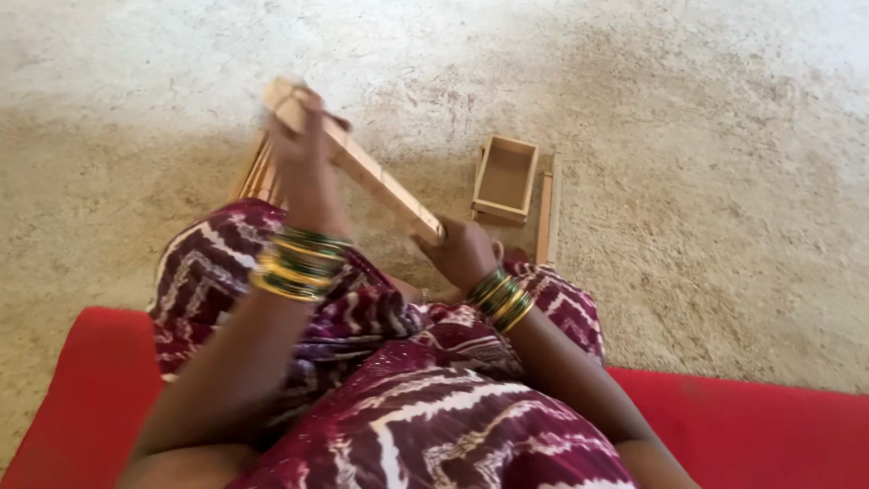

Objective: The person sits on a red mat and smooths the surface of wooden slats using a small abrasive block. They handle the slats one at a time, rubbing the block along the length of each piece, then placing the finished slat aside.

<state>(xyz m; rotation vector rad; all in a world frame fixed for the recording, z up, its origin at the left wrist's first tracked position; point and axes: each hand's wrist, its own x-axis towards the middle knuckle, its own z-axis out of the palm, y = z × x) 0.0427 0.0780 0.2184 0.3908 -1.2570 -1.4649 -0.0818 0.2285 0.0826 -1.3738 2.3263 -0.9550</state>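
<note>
- Hand count first: we see two, and both grip one long wooden frame piece [362, 167] that slants above the floor.
- We see the left hand [303, 154] closed round the upper end of the frame piece, fingers wrapped over it, though motion blur softens the detail.
- We see the right hand [463, 254] clamped on the lower end of the frame piece, nearest the body.
- We count two stacks of green and gold bangles: one on the left wrist [299, 263], one on the right wrist [501, 299].
- We find one small open wooden box [505, 178] lying on the floor just to the right of the frame piece, apart from it.
- We see one wooden strip [546, 210] lying on the right side of the box, close against it.
- More wooden slats [256, 172] sit on the floor behind the left hand, below the frame piece's upper end; we cannot count them.
- We see one red cushion [751, 426] under the person, nearer the camera than the frame piece, on the rough sandy floor [706, 118].
</note>
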